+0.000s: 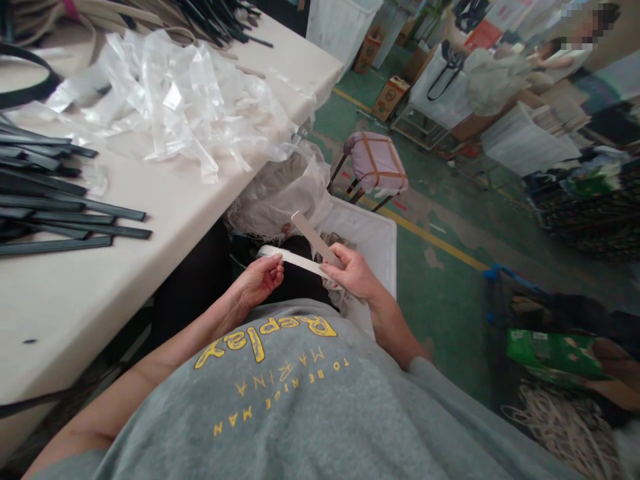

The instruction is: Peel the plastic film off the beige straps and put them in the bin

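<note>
My right hand is closed on two flat pale strips: a beige strip that angles up and to the left, and a white strip that runs left toward my other hand. My left hand has its fingers curled at the white strip's left end, touching it. Both hands are low in front of my grey shirt, above a white bin on the floor beside the table.
The white table at left carries several black strips and a heap of clear plastic wrappers. A padded stool, cardboard boxes, white bins and a person stand beyond. A green packet lies at right.
</note>
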`<state>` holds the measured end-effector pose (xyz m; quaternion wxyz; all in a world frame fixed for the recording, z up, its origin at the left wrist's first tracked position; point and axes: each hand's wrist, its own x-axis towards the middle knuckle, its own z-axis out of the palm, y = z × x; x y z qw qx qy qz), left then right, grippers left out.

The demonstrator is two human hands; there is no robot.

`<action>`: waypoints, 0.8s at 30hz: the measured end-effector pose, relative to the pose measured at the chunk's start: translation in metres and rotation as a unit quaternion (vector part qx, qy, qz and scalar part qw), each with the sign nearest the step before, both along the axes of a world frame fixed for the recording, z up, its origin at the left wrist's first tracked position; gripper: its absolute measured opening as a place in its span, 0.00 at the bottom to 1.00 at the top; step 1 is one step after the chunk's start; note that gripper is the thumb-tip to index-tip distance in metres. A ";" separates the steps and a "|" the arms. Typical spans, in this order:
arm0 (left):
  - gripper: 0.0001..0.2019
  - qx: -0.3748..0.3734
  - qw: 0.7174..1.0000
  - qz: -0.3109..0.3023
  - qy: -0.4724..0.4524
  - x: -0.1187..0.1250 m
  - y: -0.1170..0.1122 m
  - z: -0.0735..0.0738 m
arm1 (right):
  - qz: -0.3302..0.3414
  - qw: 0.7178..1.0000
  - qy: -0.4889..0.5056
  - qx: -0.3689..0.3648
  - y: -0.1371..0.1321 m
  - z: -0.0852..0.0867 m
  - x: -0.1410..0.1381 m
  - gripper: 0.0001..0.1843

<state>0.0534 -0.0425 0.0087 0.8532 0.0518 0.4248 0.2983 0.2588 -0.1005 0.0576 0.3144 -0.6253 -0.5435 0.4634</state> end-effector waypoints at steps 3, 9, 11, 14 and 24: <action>0.09 0.010 0.999 -0.045 -0.014 0.005 -0.003 0.000 | -0.009 1.000 -0.014 0.012 0.004 -0.003 -0.005 0.12; 0.09 0.027 0.999 -0.028 0.011 0.004 0.000 0.001 | 0.028 0.999 -0.017 0.006 0.007 -0.006 -0.008 0.11; 0.10 0.027 0.999 0.004 0.019 -0.001 0.005 0.001 | 0.026 0.999 -0.018 -0.004 0.001 -0.002 0.003 0.11; 0.09 0.037 0.999 -0.010 0.009 -0.001 0.006 0.000 | 0.014 1.000 -0.012 -0.015 -0.001 -0.001 0.008 0.12; 0.09 0.057 0.998 -0.028 0.020 -0.003 0.004 0.005 | 0.034 0.999 0.025 -0.020 0.010 -0.008 -0.008 0.14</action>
